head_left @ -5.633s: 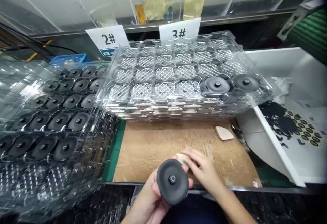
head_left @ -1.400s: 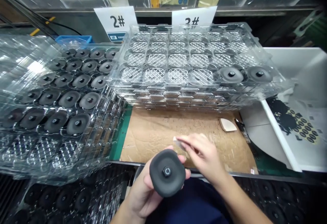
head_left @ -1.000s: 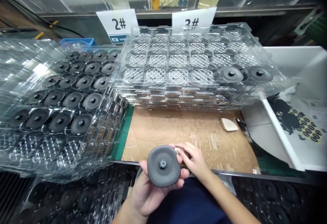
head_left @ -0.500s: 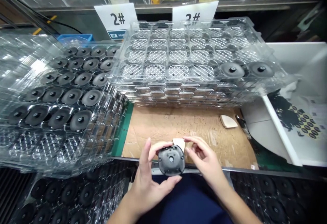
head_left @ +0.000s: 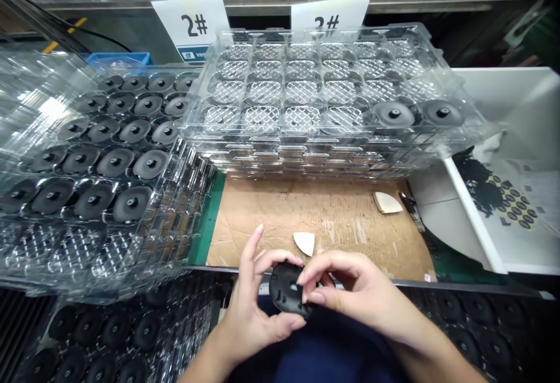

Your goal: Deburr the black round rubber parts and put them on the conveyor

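A round black plastic part (head_left: 284,290), with a hole near its middle and small posts along its rim, is held over the table's front edge. My left hand (head_left: 258,301) grips it between the thumb below and the fingers above. My right hand (head_left: 350,284) is closed at the part's right side, thumb and index finger pinched on its edge; anything small between those fingertips is hidden. Just beyond the part, a white wedge-shaped piece (head_left: 305,242) lies on the brown cardboard (head_left: 254,214).
Stacked clear trays (head_left: 301,144) stand at the back, with two black discs in the front row. More trays (head_left: 175,196) with black discs stand at left. Another white wedge (head_left: 387,202) lies at right, beside a white bin (head_left: 476,220) holding black pieces and stickers.
My right hand has moved left and down onto the part and closed. The black part has turned and tilted in my left hand. The near white wedge shows fully now.
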A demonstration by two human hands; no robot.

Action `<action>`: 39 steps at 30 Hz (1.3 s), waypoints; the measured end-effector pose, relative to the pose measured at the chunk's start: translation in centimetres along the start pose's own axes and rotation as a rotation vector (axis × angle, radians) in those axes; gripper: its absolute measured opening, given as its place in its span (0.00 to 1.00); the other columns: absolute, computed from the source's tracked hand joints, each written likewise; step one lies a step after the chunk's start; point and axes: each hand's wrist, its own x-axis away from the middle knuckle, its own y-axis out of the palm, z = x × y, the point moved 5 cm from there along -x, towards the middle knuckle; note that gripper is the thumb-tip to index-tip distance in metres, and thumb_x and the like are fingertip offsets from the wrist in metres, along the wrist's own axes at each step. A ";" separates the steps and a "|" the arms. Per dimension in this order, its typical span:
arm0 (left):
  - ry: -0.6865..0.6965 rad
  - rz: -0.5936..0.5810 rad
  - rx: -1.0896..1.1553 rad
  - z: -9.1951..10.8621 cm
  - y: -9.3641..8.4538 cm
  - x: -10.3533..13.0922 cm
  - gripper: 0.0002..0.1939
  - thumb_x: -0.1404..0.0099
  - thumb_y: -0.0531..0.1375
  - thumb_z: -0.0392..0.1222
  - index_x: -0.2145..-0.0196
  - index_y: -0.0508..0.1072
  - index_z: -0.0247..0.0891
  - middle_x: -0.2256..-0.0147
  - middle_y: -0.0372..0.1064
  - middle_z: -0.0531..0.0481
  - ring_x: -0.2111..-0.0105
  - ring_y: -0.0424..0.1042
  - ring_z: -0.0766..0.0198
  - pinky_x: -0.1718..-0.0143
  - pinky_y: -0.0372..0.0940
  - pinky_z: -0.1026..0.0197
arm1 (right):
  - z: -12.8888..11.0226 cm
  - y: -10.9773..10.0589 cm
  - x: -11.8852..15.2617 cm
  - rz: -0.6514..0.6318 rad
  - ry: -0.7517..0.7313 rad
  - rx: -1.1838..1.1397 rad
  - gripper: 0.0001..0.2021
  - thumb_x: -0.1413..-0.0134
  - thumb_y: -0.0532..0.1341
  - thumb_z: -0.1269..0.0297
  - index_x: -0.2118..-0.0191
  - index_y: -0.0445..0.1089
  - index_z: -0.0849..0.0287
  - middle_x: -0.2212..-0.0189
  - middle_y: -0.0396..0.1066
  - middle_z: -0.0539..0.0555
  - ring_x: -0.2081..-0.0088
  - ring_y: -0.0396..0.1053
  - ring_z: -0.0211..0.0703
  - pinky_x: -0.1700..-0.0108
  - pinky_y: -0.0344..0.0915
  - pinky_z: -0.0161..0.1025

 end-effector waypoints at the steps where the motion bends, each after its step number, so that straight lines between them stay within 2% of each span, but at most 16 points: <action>1: -0.016 -0.021 0.024 -0.1 0.1 0.0 0.49 0.47 0.64 0.46 0.38 0.33 0.49 0.54 0.65 0.45 0.53 0.66 0.52 0.47 0.54 0.51 | 0.0 0.1 -0.1 -0.029 0.017 -0.028 0.06 0.50 0.64 0.65 0.64 0.73 0.54 0.72 0.72 0.47 0.72 0.66 0.33 0.68 0.61 0.32; 5: -0.086 -0.107 0.109 -0.6 0.8 0.1 0.53 0.49 0.63 0.54 0.39 0.30 0.50 0.55 0.66 0.46 0.54 0.68 0.52 0.47 0.53 0.49 | 0.2 0.3 -0.1 -0.114 0.078 -0.183 0.04 0.53 0.66 0.67 0.68 0.74 0.56 0.73 0.73 0.48 0.70 0.69 0.34 0.66 0.64 0.33; 8: -0.100 -0.106 0.104 -1.0 1.0 0.3 0.56 0.53 0.65 0.55 0.39 0.29 0.50 0.55 0.67 0.47 0.53 0.67 0.51 0.45 0.50 0.46 | 0.7 0.4 0.1 -0.147 0.098 -0.317 0.03 0.55 0.66 0.69 0.71 0.74 0.60 0.73 0.74 0.49 0.69 0.71 0.34 0.64 0.66 0.32; 10: -0.094 -0.086 0.080 -1.1 1.1 0.3 0.56 0.54 0.65 0.55 0.39 0.31 0.48 0.54 0.67 0.45 0.52 0.66 0.50 0.45 0.50 0.46 | 1.3 0.4 0.3 -0.130 0.126 -0.377 0.03 0.56 0.67 0.70 0.71 0.74 0.60 0.73 0.74 0.49 0.69 0.71 0.33 0.64 0.66 0.31; 13: -0.083 -0.052 0.045 -1.2 1.1 0.3 0.54 0.52 0.65 0.54 0.39 0.35 0.47 0.50 0.64 0.43 0.50 0.65 0.51 0.45 0.52 0.48 | 2.0 -0.1 0.8 -0.040 0.144 -0.392 0.04 0.58 0.68 0.70 0.72 0.74 0.59 0.74 0.74 0.48 0.71 0.71 0.32 0.66 0.65 0.29; 17: -0.042 -0.023 0.005 -0.9 1.4 -0.2 0.52 0.51 0.66 0.49 0.40 0.35 0.55 0.49 0.65 0.46 0.51 0.66 0.54 0.45 0.54 0.48 | 2.5 -1.3 2.0 0.109 0.106 -0.269 0.03 0.56 0.68 0.67 0.73 0.74 0.59 0.74 0.74 0.50 0.70 0.70 0.35 0.66 0.64 0.31; 21: 0.018 -0.043 -0.020 -0.5 2.1 -0.7 0.51 0.49 0.66 0.43 0.39 0.35 0.55 0.48 0.64 0.46 0.49 0.65 0.55 0.45 0.55 0.50 | 2.9 -3.1 3.3 0.217 0.013 -0.187 0.03 0.50 0.64 0.66 0.68 0.73 0.57 0.74 0.72 0.49 0.72 0.69 0.35 0.67 0.64 0.32; 23: 0.040 -0.042 -0.036 -0.3 2.6 -0.8 0.51 0.50 0.67 0.41 0.39 0.37 0.55 0.48 0.64 0.47 0.49 0.64 0.56 0.45 0.56 0.52 | 3.4 -4.5 4.0 0.346 -0.019 -0.022 0.03 0.47 0.61 0.66 0.67 0.72 0.57 0.73 0.70 0.50 0.73 0.67 0.35 0.70 0.63 0.32; 26: 0.038 -0.005 -0.018 -0.2 3.5 -0.9 0.49 0.51 0.67 0.41 0.40 0.41 0.55 0.49 0.66 0.49 0.49 0.65 0.59 0.46 0.58 0.56 | 3.9 -6.0 5.4 0.516 -0.109 0.281 0.08 0.45 0.57 0.71 0.64 0.72 0.55 0.65 0.67 0.53 0.68 0.65 0.38 0.69 0.61 0.33; 29: -0.008 0.049 0.024 -0.2 4.8 -1.0 0.47 0.52 0.68 0.43 0.41 0.45 0.56 0.50 0.67 0.51 0.49 0.65 0.60 0.49 0.60 0.60 | 4.1 -6.0 6.9 0.495 -0.217 0.346 0.13 0.46 0.57 0.72 0.56 0.70 0.51 0.61 0.66 0.53 0.68 0.64 0.36 0.68 0.62 0.32; 31: -0.041 0.038 0.040 -0.3 5.9 -1.1 0.46 0.52 0.67 0.44 0.41 0.47 0.57 0.50 0.68 0.51 0.49 0.65 0.60 0.50 0.61 0.61 | 3.7 -5.6 7.9 0.452 -0.300 0.379 0.17 0.45 0.59 0.66 0.49 0.66 0.50 0.61 0.67 0.52 0.68 0.64 0.36 0.67 0.62 0.33; 33: -0.086 -0.048 0.054 -0.5 7.4 -1.2 0.43 0.50 0.66 0.47 0.42 0.48 0.57 0.50 0.68 0.51 0.50 0.66 0.59 0.55 0.63 0.63 | 2.9 -5.2 9.1 0.440 -0.419 0.473 0.16 0.43 0.57 0.59 0.49 0.66 0.52 0.65 0.69 0.53 0.67 0.65 0.38 0.65 0.62 0.36; 35: -0.169 -0.225 0.077 -1.0 9.2 -1.1 0.38 0.47 0.62 0.55 0.42 0.50 0.55 0.49 0.68 0.48 0.62 0.73 0.63 0.66 0.66 0.67 | 2.3 -5.2 10.3 0.470 -0.484 0.552 0.15 0.40 0.52 0.55 0.56 0.72 0.55 0.73 0.70 0.52 0.70 0.65 0.38 0.64 0.61 0.37; 37: -0.243 -0.431 0.064 -1.5 11.1 -0.8 0.35 0.44 0.55 0.61 0.42 0.52 0.52 0.50 0.68 0.44 0.79 0.69 0.70 0.78 0.63 0.67 | 2.6 -6.1 11.9 0.534 -0.415 0.563 0.17 0.40 0.51 0.54 0.64 0.75 0.56 0.77 0.71 0.50 0.73 0.66 0.36 0.65 0.62 0.36; 39: -0.246 -0.561 -0.013 -1.9 12.5 -0.6 0.33 0.42 0.50 0.63 0.42 0.55 0.50 0.52 0.70 0.43 0.86 0.62 0.73 0.82 0.61 0.66 | 4.1 -7.8 14.3 0.639 -0.258 0.547 0.15 0.42 0.54 0.54 0.68 0.75 0.55 0.75 0.73 0.49 0.71 0.68 0.35 0.64 0.63 0.32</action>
